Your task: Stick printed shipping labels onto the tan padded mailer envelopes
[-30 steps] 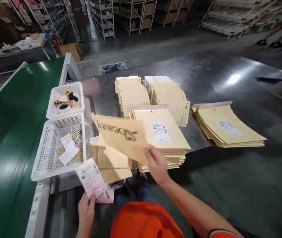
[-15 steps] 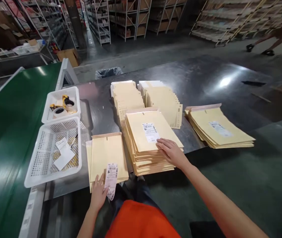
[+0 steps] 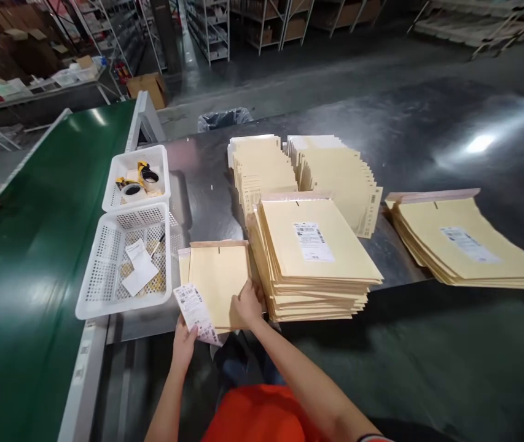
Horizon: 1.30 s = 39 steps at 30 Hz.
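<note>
In my left hand (image 3: 183,344) is a strip of printed shipping labels (image 3: 195,312), thumb on top, tilted over the lower left corner of a small pile of padded envelopes. My right hand (image 3: 249,305) has its fingers curled at the right edge of the top padded envelope (image 3: 215,267); the fingertips are partly hidden. This envelope shows no label on its face. Just right of it stands a tall stack of padded envelopes (image 3: 344,261), the top one bearing a white label (image 3: 313,242).
Two rows of upright envelopes (image 3: 264,166) stand behind the stack. Another labelled pile (image 3: 455,224) overhangs the table edge at right. At left are a white basket (image 3: 87,294) with papers and a pen, a basket (image 3: 113,195) with tape dispensers, and a green conveyor belt (image 3: 54,245).
My right hand has left the tall stack's top label and moved left to the small pile's edge. The label strip in my left hand has swung leftward. The view has shifted.
</note>
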Each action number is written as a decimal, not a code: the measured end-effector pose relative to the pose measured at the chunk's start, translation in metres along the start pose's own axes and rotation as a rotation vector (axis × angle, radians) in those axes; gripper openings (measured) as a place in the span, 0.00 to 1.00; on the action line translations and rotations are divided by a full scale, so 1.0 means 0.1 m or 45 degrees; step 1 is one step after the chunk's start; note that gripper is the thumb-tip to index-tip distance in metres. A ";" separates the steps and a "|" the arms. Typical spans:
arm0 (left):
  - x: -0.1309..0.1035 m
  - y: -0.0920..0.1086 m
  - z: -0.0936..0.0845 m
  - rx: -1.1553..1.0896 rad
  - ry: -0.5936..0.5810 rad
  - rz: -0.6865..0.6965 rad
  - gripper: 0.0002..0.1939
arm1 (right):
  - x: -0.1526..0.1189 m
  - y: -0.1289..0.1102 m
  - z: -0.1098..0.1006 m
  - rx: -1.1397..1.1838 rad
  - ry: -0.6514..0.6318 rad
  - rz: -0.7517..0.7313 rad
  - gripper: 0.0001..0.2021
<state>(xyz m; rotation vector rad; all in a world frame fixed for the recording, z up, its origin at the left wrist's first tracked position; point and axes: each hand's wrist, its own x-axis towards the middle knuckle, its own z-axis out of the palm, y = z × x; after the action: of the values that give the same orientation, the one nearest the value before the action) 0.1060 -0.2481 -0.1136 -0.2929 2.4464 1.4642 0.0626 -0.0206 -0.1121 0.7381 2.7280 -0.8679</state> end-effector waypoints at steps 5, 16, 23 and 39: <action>0.00 -0.05 0.04 -0.156 0.018 -0.141 0.30 | 0.08 0.14 0.15 0.183 0.095 -0.258 0.30; -0.43 0.39 -0.02 -0.110 -0.077 0.042 0.22 | -0.08 -0.10 -0.24 0.408 -0.054 -0.270 0.22; -0.88 0.57 0.04 -0.103 -0.563 0.097 0.21 | -0.36 -0.34 -0.62 1.183 -0.706 -0.373 0.14; -0.42 0.64 0.59 -0.548 0.054 -0.362 0.21 | -0.22 -0.31 -0.31 0.775 -0.248 -0.444 0.05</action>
<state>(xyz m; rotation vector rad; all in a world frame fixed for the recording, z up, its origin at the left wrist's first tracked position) 0.1331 -0.1644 -0.0732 -0.7312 1.9895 1.8457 0.0652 -0.0336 -0.0646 0.2297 2.4523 -1.7845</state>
